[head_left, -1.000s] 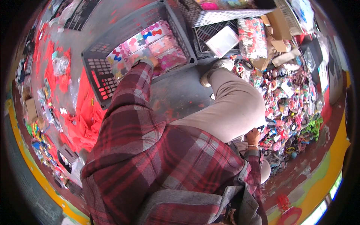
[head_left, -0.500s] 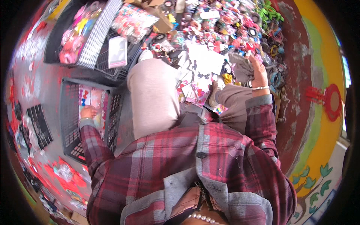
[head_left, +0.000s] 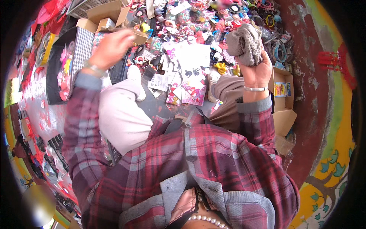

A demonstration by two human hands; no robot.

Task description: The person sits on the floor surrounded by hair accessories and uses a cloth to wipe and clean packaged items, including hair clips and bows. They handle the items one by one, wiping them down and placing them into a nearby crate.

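Note:
My right hand (head_left: 258,74) holds up a bunched grey fuzzy cloth (head_left: 244,44), its fingers largely behind the cloth. The cloth hangs over the right side of a big heap of hair accessories (head_left: 190,26). My left hand (head_left: 112,47) is in the air at the left, smeared by motion, so its fingers cannot be read. Between my feet lie white cards (head_left: 198,55), a pink printed packet (head_left: 193,93) and a small clear packet with a white label (head_left: 158,82). A yellow bow-like piece (head_left: 220,68) is near my right foot.
A black bin (head_left: 53,84) with pink items stands at the left, beside a checked panel (head_left: 82,45). An opened cardboard box (head_left: 103,15) is at the far left. Another cardboard box (head_left: 284,101) stands right of my right forearm, along the painted wall (head_left: 305,87).
My left hand has risen out of the black crate at the left and moved up and forward. My right hand has lifted the grey cloth from the heap. My left knee has swung left.

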